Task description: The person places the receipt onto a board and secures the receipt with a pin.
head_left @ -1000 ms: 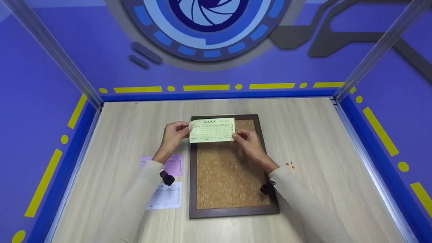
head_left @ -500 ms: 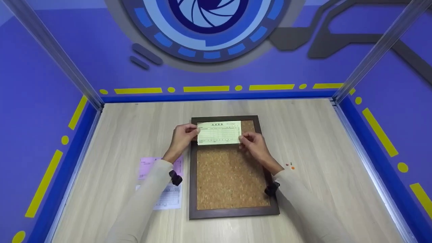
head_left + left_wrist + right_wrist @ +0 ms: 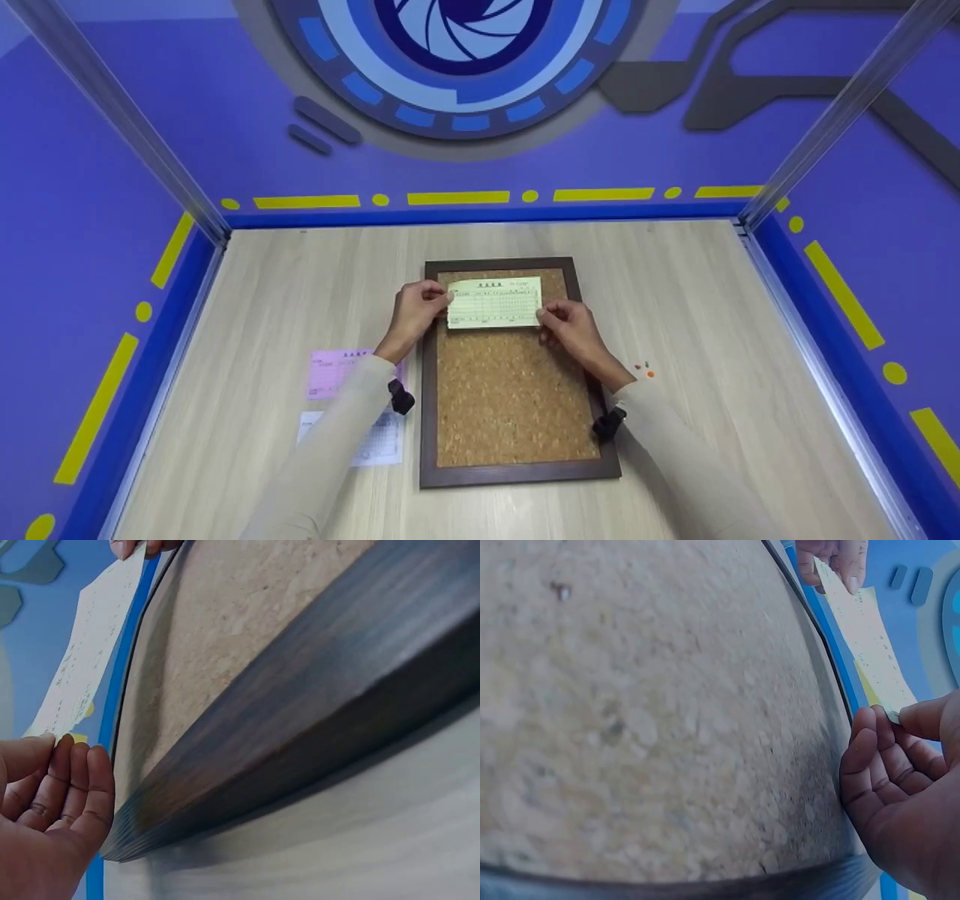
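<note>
A pale green printed form slip point(image 3: 493, 304) is stretched between both hands over the upper part of a cork board point(image 3: 517, 405) in a dark brown frame. My left hand point(image 3: 417, 311) pinches the slip's left edge between thumb and fingers. At the opposite edge, near its lower corner, my right hand point(image 3: 576, 330) pinches it the same way. In the left wrist view the paper point(image 3: 94, 641) appears raised off the cork, with the thumb over its end. The right wrist view shows the slip point(image 3: 866, 634) running from the near hand to the far one.
Left of the board lie a pink form slip point(image 3: 337, 371) and a white one point(image 3: 382, 442), each partly covered by the left forearm. Several tiny coloured pieces, one of them orange point(image 3: 651, 374), lie on the table to the right. Blue walls enclose the table.
Both hands have carried the green slip right and slightly toward the body, from overlapping the board's upper left frame to lying within the frame in the head view.
</note>
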Demonstrator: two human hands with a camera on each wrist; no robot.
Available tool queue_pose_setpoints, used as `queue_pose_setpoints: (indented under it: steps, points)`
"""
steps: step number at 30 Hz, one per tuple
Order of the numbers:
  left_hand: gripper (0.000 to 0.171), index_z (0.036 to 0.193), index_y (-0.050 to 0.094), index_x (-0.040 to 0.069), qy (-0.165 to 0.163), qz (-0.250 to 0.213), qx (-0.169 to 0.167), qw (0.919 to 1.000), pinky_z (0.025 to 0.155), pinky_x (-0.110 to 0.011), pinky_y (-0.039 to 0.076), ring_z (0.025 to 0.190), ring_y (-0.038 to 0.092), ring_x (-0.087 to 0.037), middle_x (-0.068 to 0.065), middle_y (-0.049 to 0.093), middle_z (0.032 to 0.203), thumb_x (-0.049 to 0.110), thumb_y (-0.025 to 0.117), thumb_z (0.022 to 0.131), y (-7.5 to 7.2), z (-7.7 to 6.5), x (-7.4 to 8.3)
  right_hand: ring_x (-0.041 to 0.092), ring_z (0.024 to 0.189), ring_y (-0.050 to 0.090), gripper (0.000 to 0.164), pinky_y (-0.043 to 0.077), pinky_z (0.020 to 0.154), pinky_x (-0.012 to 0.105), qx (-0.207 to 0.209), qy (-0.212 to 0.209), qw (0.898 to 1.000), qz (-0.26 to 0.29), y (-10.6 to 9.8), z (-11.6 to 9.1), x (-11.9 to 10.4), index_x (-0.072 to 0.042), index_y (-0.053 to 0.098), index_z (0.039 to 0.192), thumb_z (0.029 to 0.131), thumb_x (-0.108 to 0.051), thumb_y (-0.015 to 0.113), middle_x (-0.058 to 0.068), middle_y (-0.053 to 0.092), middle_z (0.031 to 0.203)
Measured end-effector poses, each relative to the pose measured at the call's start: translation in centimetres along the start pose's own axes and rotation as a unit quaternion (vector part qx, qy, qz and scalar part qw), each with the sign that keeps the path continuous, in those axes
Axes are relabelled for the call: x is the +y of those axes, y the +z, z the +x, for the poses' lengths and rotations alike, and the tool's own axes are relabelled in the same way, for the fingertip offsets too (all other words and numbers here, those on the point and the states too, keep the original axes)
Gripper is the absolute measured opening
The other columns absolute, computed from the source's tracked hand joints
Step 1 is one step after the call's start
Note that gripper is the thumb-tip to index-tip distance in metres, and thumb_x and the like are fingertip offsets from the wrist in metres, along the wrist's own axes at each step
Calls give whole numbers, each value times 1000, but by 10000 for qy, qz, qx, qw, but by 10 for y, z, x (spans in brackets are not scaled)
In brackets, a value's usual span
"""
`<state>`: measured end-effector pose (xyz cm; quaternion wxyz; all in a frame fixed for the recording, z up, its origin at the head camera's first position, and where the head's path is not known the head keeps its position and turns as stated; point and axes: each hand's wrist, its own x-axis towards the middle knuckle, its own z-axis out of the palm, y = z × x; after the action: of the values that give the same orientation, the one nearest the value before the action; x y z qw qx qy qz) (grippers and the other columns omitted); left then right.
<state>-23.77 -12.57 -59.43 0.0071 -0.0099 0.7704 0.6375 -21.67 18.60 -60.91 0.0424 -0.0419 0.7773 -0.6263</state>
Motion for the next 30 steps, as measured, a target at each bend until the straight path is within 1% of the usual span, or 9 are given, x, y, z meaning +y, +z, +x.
queue_pose_setpoints:
  steps: [5, 8, 12, 13, 16, 19, 26, 30]
  points:
    - [7, 102, 77, -7, 9, 237, 54, 9997, 67, -23, 60, 76, 70, -12, -9, 76, 89, -2, 75, 98, 6, 4, -4, 16, 59, 64, 17, 47, 49, 23, -13, 69, 9999, -135, -4, 2, 3, 2, 74, 95, 107, -9, 71, 17, 71, 76]
    - [7, 102, 79, -5, 52, 574, 92, 9983, 67, -21, 56, 77, 68, -11, -8, 76, 90, 1, 77, 98, 9, 6, -4, 16, 56, 62, 17, 45, 47, 23, -95, 171, 9997, -175, -6, 3, 5, 2, 74, 97, 108, -10, 69, 15, 70, 75]
    - [9, 105, 78, -5, 37, 751, 71, 9971, 61, -21, 54, 69, 65, -11, -9, 76, 90, 2, 76, 100, 13, 9, -3, 14, 53, 58, 19, 43, 44, 22, -140, 227, 9995, -142, -10, 5, 6, 4, 73, 96, 108, -10, 68, 16, 69, 73]
    - [9, 106, 78, -5, 29, 789, 74, 9969, 61, -21, 53, 69, 65, -12, -10, 76, 90, 2, 76, 100, 14, 10, -4, 14, 52, 57, 19, 42, 44, 22, -134, 225, 9996, -140, -10, 6, 7, 5, 73, 95, 108, -9, 68, 16, 69, 72]
    - [9, 104, 79, -5, 54, 921, 104, 9957, 65, -21, 53, 72, 66, -14, -11, 77, 91, 2, 77, 99, 17, 14, -7, 13, 50, 55, 20, 41, 43, 21, -99, 207, 9996, -179, -13, 8, 9, 5, 73, 93, 107, -8, 69, 15, 68, 71]
    - [9, 102, 82, -3, 100, 1174, 169, 9929, 71, -23, 51, 81, 66, -14, -11, 78, 94, 5, 79, 98, 19, 17, -11, 13, 50, 56, 20, 41, 43, 21, -69, 214, 9995, -216, -14, 9, 12, 4, 74, 91, 106, -8, 70, 13, 69, 71]
    - [9, 99, 83, -4, 105, 1324, 185, 9910, 67, -23, 49, 74, 62, -12, -10, 77, 89, 4, 79, 97, 19, 22, -12, 11, 48, 56, 21, 42, 41, 21, 10, 222, 9981, -575, -10, 13, 14, 1, 74, 88, 105, -9, 71, 9, 70, 69]
    - [9, 98, 83, -4, 178, 1550, 189, 9876, 65, -23, 49, 71, 62, -12, -10, 78, 86, 4, 79, 95, 20, 26, -13, 11, 45, 55, 20, 41, 39, 21, 86, 229, 9966, -787, -9, 16, 14, 1, 74, 87, 104, -8, 71, 9, 68, 65]
